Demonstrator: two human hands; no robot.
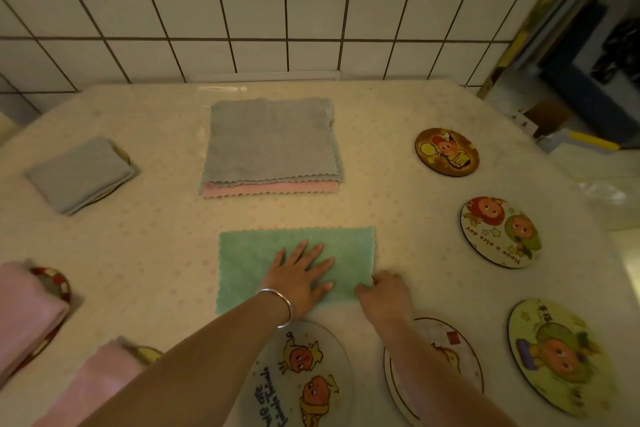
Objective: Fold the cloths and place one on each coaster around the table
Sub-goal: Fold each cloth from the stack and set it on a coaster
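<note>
On the table, green cloth lies under left fingers.

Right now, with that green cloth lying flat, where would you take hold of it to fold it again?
Probably the right short edge of the green cloth, coming from the right. It lies flat as a wide rectangle, the left hand presses its middle, and the right hand already pinches the near right corner, so that end could lift over leftward.
</note>
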